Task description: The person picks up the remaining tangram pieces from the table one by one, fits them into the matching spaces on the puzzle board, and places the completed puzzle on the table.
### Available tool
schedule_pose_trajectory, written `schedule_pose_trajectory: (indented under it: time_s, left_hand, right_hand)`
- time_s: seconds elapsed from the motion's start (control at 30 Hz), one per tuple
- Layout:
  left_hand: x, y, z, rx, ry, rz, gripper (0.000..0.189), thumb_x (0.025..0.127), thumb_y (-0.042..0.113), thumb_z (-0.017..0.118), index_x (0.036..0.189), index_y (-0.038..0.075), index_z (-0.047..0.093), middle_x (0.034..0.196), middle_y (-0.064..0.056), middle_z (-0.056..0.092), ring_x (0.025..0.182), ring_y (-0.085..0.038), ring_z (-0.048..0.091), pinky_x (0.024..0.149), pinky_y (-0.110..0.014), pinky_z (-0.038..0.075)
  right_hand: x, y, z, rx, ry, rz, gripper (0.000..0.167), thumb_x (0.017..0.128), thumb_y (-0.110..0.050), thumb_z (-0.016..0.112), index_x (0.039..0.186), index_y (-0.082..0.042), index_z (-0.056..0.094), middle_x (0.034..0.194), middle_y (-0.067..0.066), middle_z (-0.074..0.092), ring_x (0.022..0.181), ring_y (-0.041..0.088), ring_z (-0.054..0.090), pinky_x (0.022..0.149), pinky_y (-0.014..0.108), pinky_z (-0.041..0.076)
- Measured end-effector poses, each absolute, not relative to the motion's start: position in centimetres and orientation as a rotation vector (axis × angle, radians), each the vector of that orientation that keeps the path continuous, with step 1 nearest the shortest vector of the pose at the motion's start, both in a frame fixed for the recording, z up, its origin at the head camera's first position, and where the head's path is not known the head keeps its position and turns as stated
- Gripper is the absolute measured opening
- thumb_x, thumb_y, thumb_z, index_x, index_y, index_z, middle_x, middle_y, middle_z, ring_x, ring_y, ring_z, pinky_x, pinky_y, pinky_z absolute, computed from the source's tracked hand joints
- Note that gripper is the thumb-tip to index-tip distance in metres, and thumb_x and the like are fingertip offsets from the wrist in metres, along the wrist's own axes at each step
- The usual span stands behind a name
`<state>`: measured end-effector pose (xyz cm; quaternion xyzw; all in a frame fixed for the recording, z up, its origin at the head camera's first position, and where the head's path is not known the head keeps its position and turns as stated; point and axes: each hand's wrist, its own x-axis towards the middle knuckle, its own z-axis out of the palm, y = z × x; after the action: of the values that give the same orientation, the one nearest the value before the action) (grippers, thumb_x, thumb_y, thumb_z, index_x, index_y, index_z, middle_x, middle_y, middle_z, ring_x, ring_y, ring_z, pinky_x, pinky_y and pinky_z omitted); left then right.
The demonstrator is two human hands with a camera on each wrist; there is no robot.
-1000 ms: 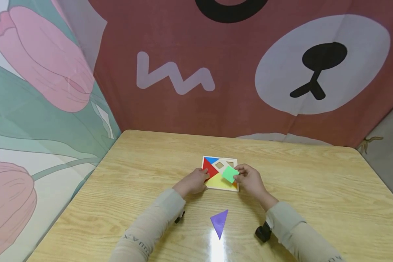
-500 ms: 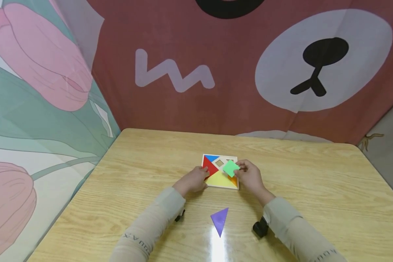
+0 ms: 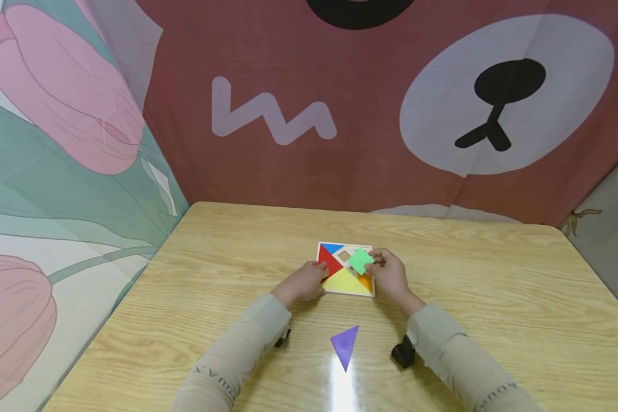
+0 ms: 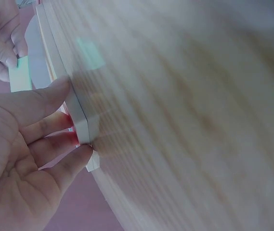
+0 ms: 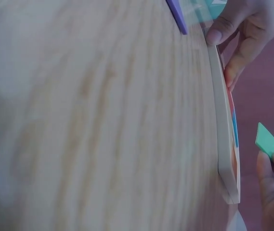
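A wooden tangram board [image 3: 347,294] lies on the table, holding red [image 3: 328,260], blue [image 3: 332,248], yellow [image 3: 347,281] and orange [image 3: 366,282] pieces. A small square recess [image 3: 344,256] shows bare. My left hand [image 3: 305,282] grips the board's near left corner, thumb on the side and fingertips over the red piece. Between thumb and fingers, my right hand [image 3: 389,273] pinches a green tangram piece [image 3: 361,261] above the board's right part. The right wrist view shows this green piece [image 5: 269,141] tilted and raised off the board. Part of the board's right side is hidden beneath it.
A purple triangle piece [image 3: 345,347] lies on the wooden table [image 3: 226,257] between the forearms, nearer the person than the board. A printed cloth [image 3: 288,171] hangs behind the table's far edge, and a flowered one [image 3: 72,217] hangs at the left.
My right hand has moved the green piece slightly away from the person, over the board's upper right. My left hand keeps its hold on the board's corner.
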<state>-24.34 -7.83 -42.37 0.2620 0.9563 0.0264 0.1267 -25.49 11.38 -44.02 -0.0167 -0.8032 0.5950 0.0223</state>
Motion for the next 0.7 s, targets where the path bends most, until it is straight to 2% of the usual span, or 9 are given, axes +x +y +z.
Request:
schedule_pose_trajectory:
  time_s: [0.5, 0.7]
  left_hand:
    - [-24.3, -7.9, -42.4, 0.751, 2.781, 0.092, 0.048, 0.083, 0.025, 0.057, 0.125, 0.005, 0.046, 0.133, -0.012, 0.036, 0.121, -0.028, 0.031, 0.099, -0.032, 0.026]
    - [-24.3, -8.0, -42.4, 0.831, 2.82, 0.057, 0.046, 0.08, 0.023, 0.06, 0.121, 0.003, 0.05, 0.128, -0.014, 0.041, 0.116, -0.03, 0.037, 0.097, -0.031, 0.029]
  right_hand:
    - [-25.9, 10.5, -44.4, -0.07, -2.492, 1.808, 0.024, 0.076, 0.009, 0.057, 0.1, 0.007, 0.053, 0.084, 0.014, 0.048, 0.072, 0.019, 0.048, 0.062, 0.025, 0.051]
    - [-26.2, 10.2, -44.6, -0.066, -2.502, 1.803, 0.022, 0.077, 0.009, 0.056, 0.099, 0.006, 0.053, 0.083, 0.013, 0.047, 0.073, 0.019, 0.046, 0.061, 0.024, 0.05]
